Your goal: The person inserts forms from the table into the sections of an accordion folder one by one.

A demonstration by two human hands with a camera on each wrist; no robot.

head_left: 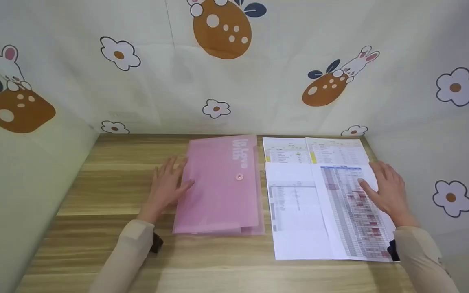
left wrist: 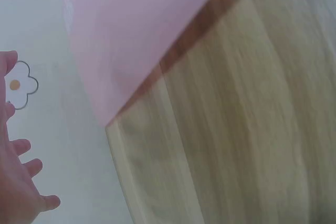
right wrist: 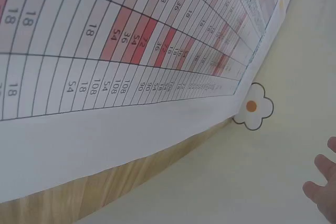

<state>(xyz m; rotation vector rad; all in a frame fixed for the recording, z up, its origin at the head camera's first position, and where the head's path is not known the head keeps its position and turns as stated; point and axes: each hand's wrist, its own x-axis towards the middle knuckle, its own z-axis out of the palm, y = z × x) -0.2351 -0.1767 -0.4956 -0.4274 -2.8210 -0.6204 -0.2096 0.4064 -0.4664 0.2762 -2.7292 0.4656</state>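
A pink translucent document folder (head_left: 218,191) with a round button and white lettering lies on the wooden table in the head view. My left hand (head_left: 167,183) is at its left edge, fingers spread and thumb over the edge; whether it presses down I cannot tell. To the right lie several printed sheets, among them a large table printout (head_left: 352,215) with red-shaded cells. My right hand (head_left: 389,191) is at that printout's right edge, fingers extended and thumb above the paper. The left wrist view shows the folder's corner (left wrist: 131,35); the right wrist view shows the printed rows (right wrist: 126,40) close up.
Two sheets with yellow marks (head_left: 336,151) lie at the back, partly under the front papers. A pale curtain (head_left: 267,89) with rabbits, fruit and flowers encloses the table (head_left: 112,195) at the back and both sides. A narrow strip of table separates folder and papers.
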